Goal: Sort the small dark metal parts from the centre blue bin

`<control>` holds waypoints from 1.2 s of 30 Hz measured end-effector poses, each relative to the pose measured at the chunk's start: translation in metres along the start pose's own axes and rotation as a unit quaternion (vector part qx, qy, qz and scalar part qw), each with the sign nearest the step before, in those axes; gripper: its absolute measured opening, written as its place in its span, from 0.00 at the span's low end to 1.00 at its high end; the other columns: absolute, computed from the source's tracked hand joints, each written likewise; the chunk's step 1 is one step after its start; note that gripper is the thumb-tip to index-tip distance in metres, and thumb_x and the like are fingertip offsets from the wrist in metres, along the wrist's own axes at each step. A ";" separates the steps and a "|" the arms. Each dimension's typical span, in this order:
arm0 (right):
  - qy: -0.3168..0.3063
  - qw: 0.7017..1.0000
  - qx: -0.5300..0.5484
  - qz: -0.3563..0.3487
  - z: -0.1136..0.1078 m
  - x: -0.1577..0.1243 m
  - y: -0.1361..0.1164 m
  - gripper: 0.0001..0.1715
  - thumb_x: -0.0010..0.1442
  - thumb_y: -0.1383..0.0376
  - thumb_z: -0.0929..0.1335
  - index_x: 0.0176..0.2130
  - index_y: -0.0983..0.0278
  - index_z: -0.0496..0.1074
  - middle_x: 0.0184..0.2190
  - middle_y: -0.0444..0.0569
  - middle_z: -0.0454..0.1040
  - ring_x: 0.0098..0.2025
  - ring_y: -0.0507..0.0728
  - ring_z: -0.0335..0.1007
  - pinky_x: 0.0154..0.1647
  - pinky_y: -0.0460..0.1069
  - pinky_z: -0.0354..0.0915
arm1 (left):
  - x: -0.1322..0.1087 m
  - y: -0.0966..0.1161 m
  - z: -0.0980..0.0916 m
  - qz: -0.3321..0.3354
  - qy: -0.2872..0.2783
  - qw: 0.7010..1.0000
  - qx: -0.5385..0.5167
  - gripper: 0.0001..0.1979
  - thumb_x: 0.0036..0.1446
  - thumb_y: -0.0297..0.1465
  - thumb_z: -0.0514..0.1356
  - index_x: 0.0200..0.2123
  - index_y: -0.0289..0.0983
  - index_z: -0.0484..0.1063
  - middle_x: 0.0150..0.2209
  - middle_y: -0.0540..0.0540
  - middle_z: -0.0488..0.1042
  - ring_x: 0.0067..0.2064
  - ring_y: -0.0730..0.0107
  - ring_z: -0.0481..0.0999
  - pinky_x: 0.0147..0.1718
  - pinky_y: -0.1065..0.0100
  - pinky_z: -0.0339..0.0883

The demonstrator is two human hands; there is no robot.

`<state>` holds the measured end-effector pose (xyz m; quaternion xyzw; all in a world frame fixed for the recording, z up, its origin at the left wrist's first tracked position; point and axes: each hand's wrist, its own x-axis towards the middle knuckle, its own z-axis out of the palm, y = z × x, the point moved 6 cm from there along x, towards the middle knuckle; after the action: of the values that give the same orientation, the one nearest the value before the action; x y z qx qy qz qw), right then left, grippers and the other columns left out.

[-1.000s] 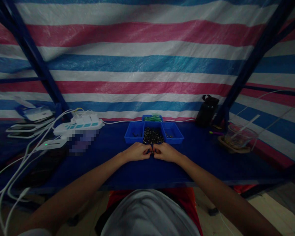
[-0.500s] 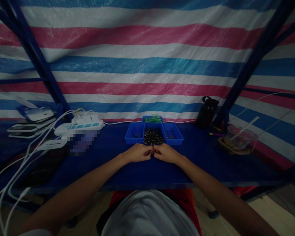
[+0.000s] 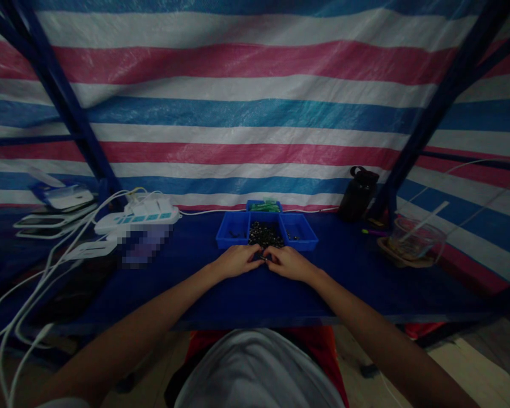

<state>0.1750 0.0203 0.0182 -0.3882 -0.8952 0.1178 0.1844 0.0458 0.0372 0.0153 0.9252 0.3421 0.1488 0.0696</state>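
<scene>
Head view shows your left hand [image 3: 240,260] and right hand [image 3: 292,263] pinching a small dark part [image 3: 264,259] at six o'clock from the middle blue tray [image 3: 265,216]; probably light, stiff and slippery, it's best held by its ends.

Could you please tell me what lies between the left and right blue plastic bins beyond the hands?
In the head view, a rectangular blue plastic middle bin holding many small, dark, shiny pieces lies between them.
</scene>
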 end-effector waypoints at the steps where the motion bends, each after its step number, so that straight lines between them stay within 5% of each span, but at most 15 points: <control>1: 0.001 1.000 0.004 0.002 -0.001 0.000 0.000 0.12 0.58 0.68 0.64 0.44 0.64 0.67 0.25 0.42 0.72 0.26 0.49 0.67 0.28 0.43 0.53 | 0.000 0.000 0.000 0.005 0.001 1.000 -0.001 0.11 0.61 0.40 0.53 0.40 0.38 0.66 0.28 0.52 0.71 0.29 0.72 0.72 0.26 0.74 0.56; 6: -0.005 1.000 0.001 0.011 0.000 0.000 -0.001 0.11 0.58 0.68 0.64 0.43 0.63 0.67 0.25 0.42 0.72 0.26 0.50 0.67 0.28 0.43 0.53 | -0.002 0.006 0.001 0.058 -0.021 0.998 -0.009 0.10 0.64 0.36 0.50 0.39 0.39 0.69 0.33 0.50 0.74 0.34 0.73 0.73 0.31 0.75 0.59; 22: -0.017 0.999 -0.028 0.004 0.006 0.001 0.000 0.05 0.60 0.66 0.64 0.38 0.64 0.68 0.27 0.44 0.73 0.27 0.50 0.67 0.28 0.44 0.52 | -0.001 0.011 -0.002 0.072 0.000 0.997 -0.001 0.11 0.64 0.34 0.49 0.36 0.37 0.70 0.33 0.50 0.74 0.34 0.73 0.73 0.33 0.75 0.60; 36: 0.000 1.000 0.002 -0.011 0.003 0.001 0.004 0.13 0.63 0.57 0.64 0.36 0.64 0.72 0.30 0.46 0.76 0.31 0.51 0.70 0.31 0.44 0.57 | -0.004 0.011 -0.003 0.078 -0.015 0.997 -0.011 0.08 0.56 0.29 0.55 0.39 0.38 0.69 0.30 0.52 0.71 0.30 0.75 0.70 0.29 0.75 0.57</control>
<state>0.1754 0.0238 0.0142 -0.3784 -0.8991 0.1173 0.1861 0.0484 0.0262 0.0197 0.9503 0.2661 0.1439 0.0732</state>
